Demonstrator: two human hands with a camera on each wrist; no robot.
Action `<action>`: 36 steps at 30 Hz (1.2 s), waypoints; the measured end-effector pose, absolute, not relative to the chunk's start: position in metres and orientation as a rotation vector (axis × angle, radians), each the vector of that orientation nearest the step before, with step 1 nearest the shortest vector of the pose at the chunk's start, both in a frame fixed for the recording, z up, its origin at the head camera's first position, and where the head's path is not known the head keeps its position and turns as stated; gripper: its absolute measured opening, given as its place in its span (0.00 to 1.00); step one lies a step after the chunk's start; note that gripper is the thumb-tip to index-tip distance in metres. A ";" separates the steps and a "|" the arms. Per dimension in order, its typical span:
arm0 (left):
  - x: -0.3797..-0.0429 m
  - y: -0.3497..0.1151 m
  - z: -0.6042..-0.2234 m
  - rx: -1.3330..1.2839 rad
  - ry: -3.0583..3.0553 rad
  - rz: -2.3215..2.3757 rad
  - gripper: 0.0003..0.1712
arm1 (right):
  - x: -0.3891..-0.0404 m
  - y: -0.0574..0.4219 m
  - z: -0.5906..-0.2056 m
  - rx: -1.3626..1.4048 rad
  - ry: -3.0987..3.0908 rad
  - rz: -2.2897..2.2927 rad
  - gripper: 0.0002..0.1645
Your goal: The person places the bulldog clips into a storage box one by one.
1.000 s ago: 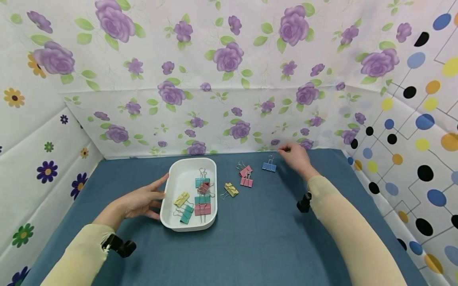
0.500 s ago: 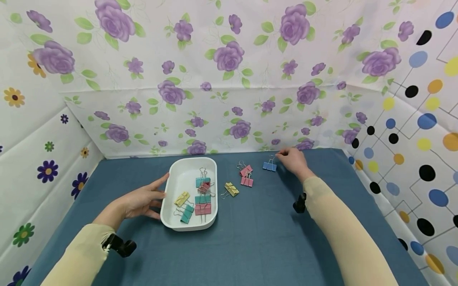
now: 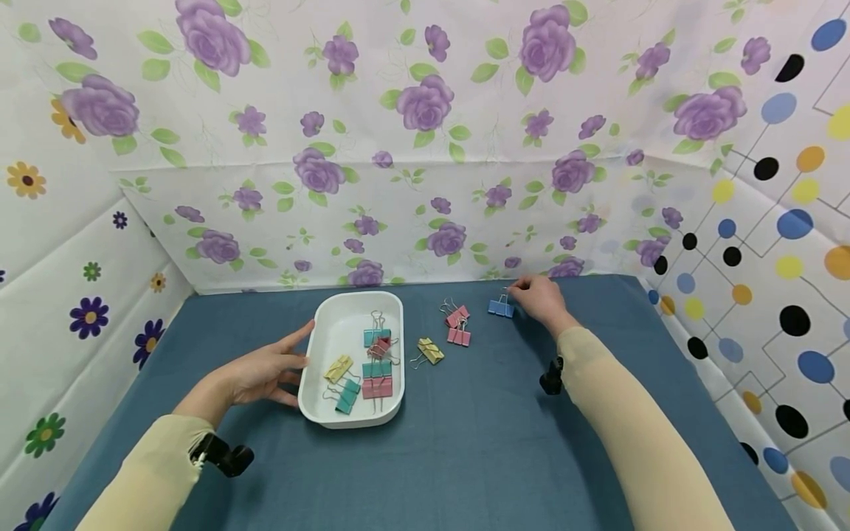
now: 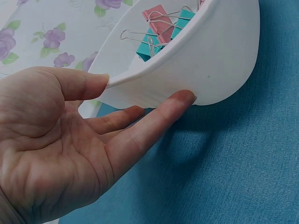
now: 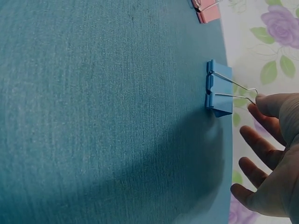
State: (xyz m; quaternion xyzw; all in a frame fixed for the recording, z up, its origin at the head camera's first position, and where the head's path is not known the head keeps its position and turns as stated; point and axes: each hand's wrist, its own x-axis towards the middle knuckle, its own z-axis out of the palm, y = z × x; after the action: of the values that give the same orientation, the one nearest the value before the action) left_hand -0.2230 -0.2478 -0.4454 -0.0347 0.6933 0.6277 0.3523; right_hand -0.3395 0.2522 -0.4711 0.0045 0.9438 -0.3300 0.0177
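A blue binder clip lies near the far edge of the table, its wire handle sticking up. My right hand pinches the tip of that handle between thumb and index finger, which the right wrist view shows up close; its other fingers are spread. On the left, my left hand rests against the side of a white tray, thumb at the rim and straight fingers along the outer wall. Inside the tray lie several binder clips: teal clips, pink clips and a yellow clip.
Between the tray and the blue clip, two pink binder clips lie close together, with another yellow binder clip nearer the tray. A blue cloth covers the table. A flowered sheet hangs right behind its far edge.
My right hand has moved a little left and down to the blue binder clip and now pinches its wire handle. My left hand and the tray stay in place.
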 end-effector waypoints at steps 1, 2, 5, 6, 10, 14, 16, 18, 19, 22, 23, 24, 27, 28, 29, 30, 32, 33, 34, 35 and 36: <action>-0.223 -0.248 -0.445 -0.089 1.793 1.623 0.40 | -0.340 0.252 -0.472 0.015 2.935 -1.021 0.16; -0.223 -0.248 -0.445 -0.087 1.795 1.621 0.40 | -0.341 0.252 -0.473 0.014 2.936 -1.019 0.16; -0.223 -0.248 -0.445 -0.082 1.793 1.621 0.40 | -0.342 0.251 -0.475 0.011 2.938 -1.016 0.16; -0.223 -0.248 -0.445 -0.084 1.792 1.620 0.40 | -0.342 0.251 -0.475 0.009 2.939 -1.014 0.16; -0.223 -0.248 -0.446 -0.086 1.790 1.620 0.40 | -0.343 0.252 -0.476 0.001 2.947 -0.999 0.16; -0.223 -0.248 -0.446 -0.089 1.793 1.618 0.40 | -0.344 0.252 -0.477 0.013 2.952 -0.983 0.15; -0.224 -0.249 -0.446 -0.089 1.793 1.619 0.40 | -0.344 0.251 -0.478 0.017 2.952 -0.975 0.15; -0.224 -0.249 -0.447 -0.092 1.790 1.622 0.40 | -0.344 0.251 -0.479 0.020 2.953 -0.968 0.15; -0.224 -0.249 -0.447 -0.092 1.788 1.623 0.40 | -0.344 0.251 -0.479 0.019 2.952 -0.966 0.15; -0.224 -0.249 -0.447 -0.093 1.778 1.627 0.40 | -0.345 0.252 -0.480 0.014 2.944 -0.966 0.15; -0.224 -0.249 -0.447 -0.094 1.777 1.626 0.41 | -0.345 0.253 -0.480 0.015 2.935 -0.974 0.15; -0.224 -0.249 -0.447 -0.093 1.775 1.626 0.41 | -0.345 0.253 -0.479 0.016 2.923 -0.984 0.15; -0.224 -0.249 -0.447 -0.090 1.775 1.626 0.41 | -0.345 0.255 -0.478 0.033 2.881 -1.024 0.16; -0.224 -0.249 -0.447 -0.089 1.776 1.627 0.41 | -0.345 0.255 -0.477 0.043 2.871 -1.037 0.16; -0.224 -0.249 -0.447 -0.090 1.777 1.627 0.41 | -0.345 0.256 -0.476 0.052 2.860 -1.048 0.16; -0.224 -0.249 -0.447 -0.089 1.778 1.627 0.40 | -0.345 0.256 -0.475 0.060 2.856 -1.055 0.16; -0.224 -0.249 -0.447 -0.091 1.780 1.627 0.40 | -0.345 0.257 -0.474 0.070 2.855 -1.060 0.17; -0.224 -0.249 -0.447 -0.091 1.781 1.627 0.40 | -0.345 0.257 -0.473 0.067 2.859 -1.058 0.17; -0.224 -0.249 -0.447 -0.092 1.782 1.626 0.40 | -0.345 0.258 -0.472 0.062 2.860 -1.057 0.18; -0.224 -0.249 -0.447 -0.092 1.782 1.625 0.40 | -0.345 0.259 -0.471 0.058 2.863 -1.056 0.18; -0.224 -0.249 -0.447 -0.092 1.782 1.625 0.40 | -0.345 0.259 -0.470 0.054 2.868 -1.054 0.19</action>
State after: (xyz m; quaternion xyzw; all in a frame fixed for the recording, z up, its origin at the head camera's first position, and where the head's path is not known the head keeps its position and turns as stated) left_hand -0.2241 -0.2488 -0.4472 -0.0358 0.6901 0.6290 0.3561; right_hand -0.3447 0.2594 -0.4705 0.0175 0.9376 -0.3447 0.0426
